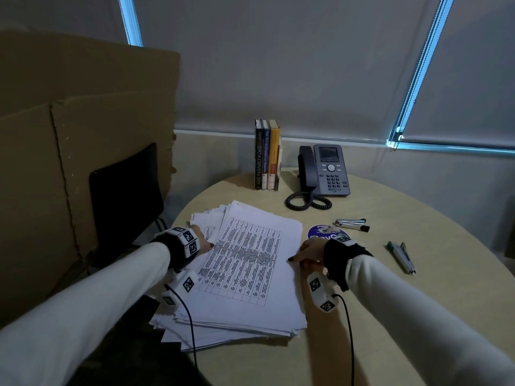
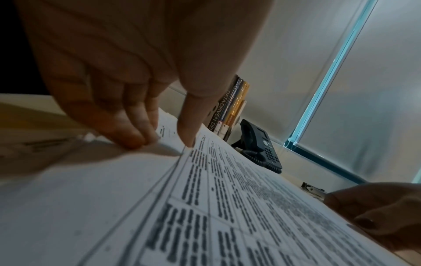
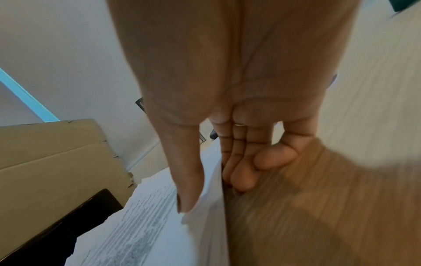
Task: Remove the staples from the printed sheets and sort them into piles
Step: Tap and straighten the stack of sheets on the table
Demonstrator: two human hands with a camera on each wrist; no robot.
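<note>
A thick, untidy stack of printed sheets (image 1: 239, 274) lies on the round beige table (image 1: 418, 316); the top sheet bears a printed grid. My left hand (image 1: 207, 245) pinches the left edge of the top sheets (image 2: 227, 207), thumb (image 2: 187, 133) on top and fingers (image 2: 136, 138) under the edge. My right hand (image 1: 295, 259) pinches the right edge of the same sheets (image 3: 159, 243), thumb (image 3: 189, 190) above and fingers (image 3: 239, 178) curled beneath. No staple can be made out. A staple remover (image 1: 402, 257) and a stapler (image 1: 352, 224) lie to the right of the stack.
A desk phone (image 1: 324, 171) with coiled cord and three upright books (image 1: 267, 156) stand at the table's back. A round blue sticker (image 1: 323, 232) lies behind my right hand. A black chair (image 1: 125, 190) and large cardboard box (image 1: 69, 135) stand on the left.
</note>
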